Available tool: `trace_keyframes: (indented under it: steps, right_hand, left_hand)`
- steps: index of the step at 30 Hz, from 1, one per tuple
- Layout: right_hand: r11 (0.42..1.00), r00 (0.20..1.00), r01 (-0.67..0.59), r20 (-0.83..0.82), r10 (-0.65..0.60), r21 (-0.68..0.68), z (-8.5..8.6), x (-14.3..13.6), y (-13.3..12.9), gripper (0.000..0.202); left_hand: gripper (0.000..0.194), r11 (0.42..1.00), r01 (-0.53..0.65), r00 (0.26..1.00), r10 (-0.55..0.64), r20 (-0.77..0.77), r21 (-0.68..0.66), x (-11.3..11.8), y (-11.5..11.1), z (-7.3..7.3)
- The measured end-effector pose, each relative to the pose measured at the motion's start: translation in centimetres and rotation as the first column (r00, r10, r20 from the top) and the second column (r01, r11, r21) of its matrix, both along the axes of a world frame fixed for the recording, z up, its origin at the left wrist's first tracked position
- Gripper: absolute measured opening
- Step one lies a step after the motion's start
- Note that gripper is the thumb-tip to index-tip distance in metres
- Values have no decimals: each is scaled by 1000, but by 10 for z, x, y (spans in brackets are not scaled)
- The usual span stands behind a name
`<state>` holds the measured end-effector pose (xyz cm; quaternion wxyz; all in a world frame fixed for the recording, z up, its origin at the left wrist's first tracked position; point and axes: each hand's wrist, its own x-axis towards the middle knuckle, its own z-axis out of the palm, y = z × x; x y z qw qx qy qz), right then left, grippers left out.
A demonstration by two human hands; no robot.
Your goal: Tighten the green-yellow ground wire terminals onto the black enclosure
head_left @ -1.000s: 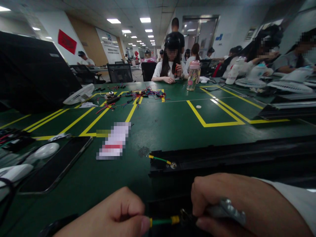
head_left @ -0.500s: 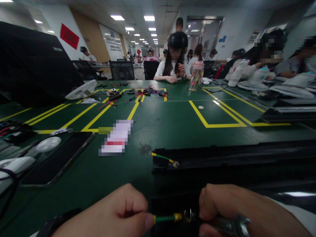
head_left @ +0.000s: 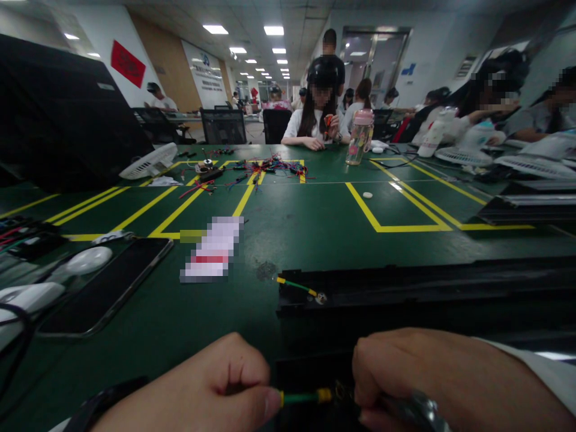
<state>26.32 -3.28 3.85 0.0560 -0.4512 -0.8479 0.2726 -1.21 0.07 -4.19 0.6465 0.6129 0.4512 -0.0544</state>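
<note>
Got 1 green wire (head_left: 300, 398) pinched in a closed left hand (head_left: 225, 384), running sideways to just beside the right hand (head_left: 405, 369), also closed, round a metal tool (head_left: 423, 407).

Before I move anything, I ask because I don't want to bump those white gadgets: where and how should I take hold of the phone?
Probably best by the long right edge of the phone, around its middle, coming from the right. It lies flat, dark screen up; that edge faces bare table, while the white gadgets crowd its left.
</note>
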Motion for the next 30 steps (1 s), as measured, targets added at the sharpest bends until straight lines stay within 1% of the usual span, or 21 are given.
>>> trace_keyframes:
  steps: [1,4,10,12,14,16,17,18,20,21,22,23,25,27,30]
  right_hand:
    - [1000,1000,-11,-11,11,-7,1,0,1,14]
    - [1000,1000,21,-12,-21,2,4,-4,6,8]
    - [1000,1000,-11,-20,10,-15,8,-11,11,11]
    - [1000,1000,-26,-17,26,-16,7,-7,12,10]
    - [997,997,-71,-17,71,-16,6,0,12,7]
    - [992,990,-128,-60,128,5,5,8,11,8]
    - [991,986,-129,-105,131,23,4,12,10,12]
    - [994,981,-104,-159,110,44,3,16,8,17]
    - [996,964,22,-264,2,86,2,22,3,24]
    - [990,953,95,-299,-60,104,0,23,-1,24]
    - [984,944,137,-316,-95,114,-1,25,-4,23]
    - [982,941,148,-322,-104,117,-4,25,-7,19]
    - [988,943,114,-325,-74,105,-10,23,-11,12]
    - [991,945,85,-325,-46,107,-17,20,-15,13]
    - [975,948,130,-312,-69,180,-26,14,-17,14]
  left_hand:
    - [46,1000,-2,1000,2,5,-4,0,0,-1]
    - [45,1000,-13,1000,13,16,-16,-2,-1,-3]
    - [45,999,-16,999,17,41,-35,-9,0,-8]
    - [44,1000,-8,999,9,43,-21,-10,1,-9]
    - [45,1000,-6,999,6,37,-5,-9,1,-9]
    - [46,1000,-6,999,6,38,2,-7,0,-8]
    - [46,1000,0,999,0,45,9,-6,-1,-7]
    - [46,1000,9,998,-10,57,24,-5,-1,-6]
    - [47,998,12,997,-18,80,65,-3,-2,-4]
    - [47,996,14,996,-21,86,88,-2,-2,-4]
    - [47,994,16,996,-25,86,111,-2,-1,-3]
    - [46,991,19,996,-30,80,134,-2,-1,-3]
    - [45,982,43,997,-55,61,183,-1,0,-3]
    - [42,974,61,997,-72,43,217,-1,0,-2]
    - [39,970,68,996,-78,33,234,-1,1,1]
